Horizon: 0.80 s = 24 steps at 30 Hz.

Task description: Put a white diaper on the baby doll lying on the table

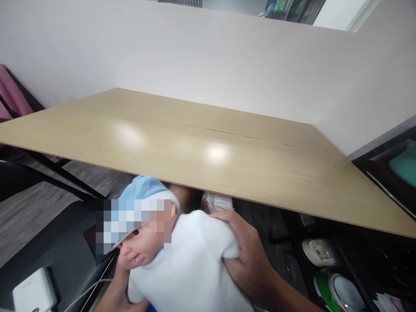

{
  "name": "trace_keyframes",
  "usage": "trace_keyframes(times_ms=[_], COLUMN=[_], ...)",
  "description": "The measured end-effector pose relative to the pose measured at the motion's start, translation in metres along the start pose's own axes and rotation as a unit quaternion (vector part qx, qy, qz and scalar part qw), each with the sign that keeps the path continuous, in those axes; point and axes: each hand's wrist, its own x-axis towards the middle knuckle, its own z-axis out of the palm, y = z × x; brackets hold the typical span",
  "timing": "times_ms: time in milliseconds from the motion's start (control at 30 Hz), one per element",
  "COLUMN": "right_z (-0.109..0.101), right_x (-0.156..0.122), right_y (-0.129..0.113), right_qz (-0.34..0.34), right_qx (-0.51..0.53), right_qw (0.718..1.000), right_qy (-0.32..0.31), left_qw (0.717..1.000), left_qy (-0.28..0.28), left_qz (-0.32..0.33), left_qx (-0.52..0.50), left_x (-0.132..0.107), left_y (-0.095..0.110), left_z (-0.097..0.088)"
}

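A baby doll (191,264) in a white shirt and a light blue cap lies low in view, just below the front edge of a light wooden table (201,147). My right hand (250,255) wraps round the doll's right side, fingers closed on the white cloth. My left hand (118,281) sits under the doll's chin and shoulder, mostly hidden by the doll; its fingers seem curled against it.
A white wall stands behind the table. To the right a dark shelf (383,173) and bowls and dishes (338,281) sit low. At lower left lie a dark chair or case and a white charger block (32,294) with a cable.
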Motion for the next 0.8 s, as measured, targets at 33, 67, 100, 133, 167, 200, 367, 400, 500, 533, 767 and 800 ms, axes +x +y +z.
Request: trace_keyframes(times_ms=[33,67,100,133,167,200,367,400,500,533,767,800], right_z=[-0.006,-0.013,-0.022,-0.031,-0.042,-0.052,-0.098,-0.103,-0.111,-0.112,-0.109,-0.109], right_x=[-0.002,-0.002,-0.001,0.001,0.004,0.008,0.028,0.030,0.032,0.031,0.021,0.020], right_y=[-0.003,-0.006,-0.006,-0.006,-0.004,0.000,0.033,0.042,0.068,0.076,0.109,0.113], right_qz=[0.005,0.010,0.015,0.021,0.031,0.044,0.142,0.158,0.193,0.201,0.198,0.196], right_qx=[-0.002,-0.013,-0.030,-0.051,-0.075,-0.102,-0.267,-0.292,-0.312,-0.305,-0.274,-0.283], right_qw=[1.000,0.999,0.998,0.997,0.996,0.993,0.953,0.943,0.930,0.931,0.940,0.937], right_qy=[0.020,0.035,0.044,0.045,0.041,0.034,0.005,0.007,0.015,0.016,0.050,0.057], left_qw=[0.999,0.998,0.996,0.995,0.994,0.993,0.984,0.985,0.979,0.975,0.967,0.966], left_qy=[-0.032,-0.047,-0.057,-0.069,-0.079,-0.095,-0.166,-0.158,-0.148,-0.155,-0.156,-0.151], left_qz=[-0.006,-0.002,0.005,0.012,0.018,0.020,0.063,0.072,0.110,0.120,0.122,0.121], left_qx=[-0.025,-0.048,-0.063,-0.070,-0.073,-0.073,-0.019,0.012,0.090,0.104,0.159,0.171], left_x=[0.011,0.026,0.043,0.063,0.084,0.106,0.201,0.215,0.247,0.254,0.281,0.284], left_y=[0.010,0.022,0.034,0.047,0.061,0.074,0.128,0.133,0.136,0.135,0.112,0.108], left_z=[0.002,0.002,0.000,-0.004,-0.009,-0.017,-0.048,-0.050,-0.049,-0.047,-0.043,-0.043])
